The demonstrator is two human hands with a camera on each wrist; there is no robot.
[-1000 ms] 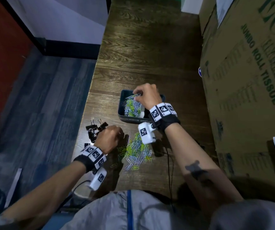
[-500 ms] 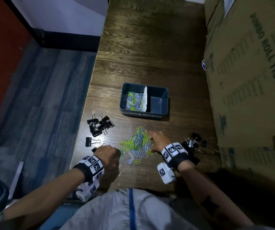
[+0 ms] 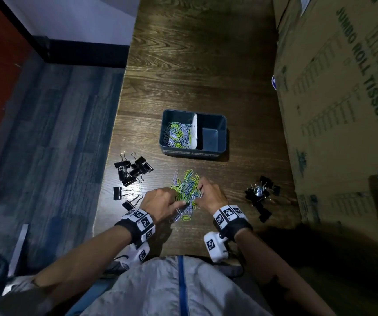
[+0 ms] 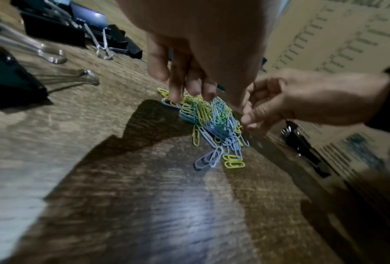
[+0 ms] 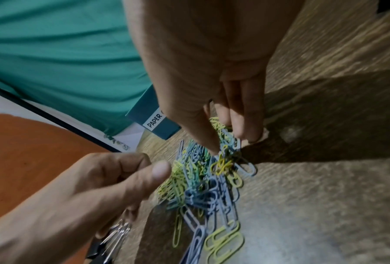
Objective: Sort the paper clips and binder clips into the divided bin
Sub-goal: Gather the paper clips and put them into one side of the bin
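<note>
Paper clip pile (image 3: 184,192) lies before the bin (image 3: 215,153), binder clips (image 3: 133,171) left.

dim | overhead glare on table (image 3: 183,65) | hard shadows | wrist views blurred

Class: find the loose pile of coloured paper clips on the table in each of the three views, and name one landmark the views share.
Head: paper clip pile lower centre, between both hands.
Left wrist: pile centre, under the fingertips.
Right wrist: pile centre, running to the bottom edge.
Shared landmark: the wooden table.

place: office storeroom | signs: wooden tabletop (image 3: 197,71); tissue cartons (image 3: 343,106) stacked at 3 o'clock; carpet floor (image 3: 53,144) at 9 o'clock
</note>
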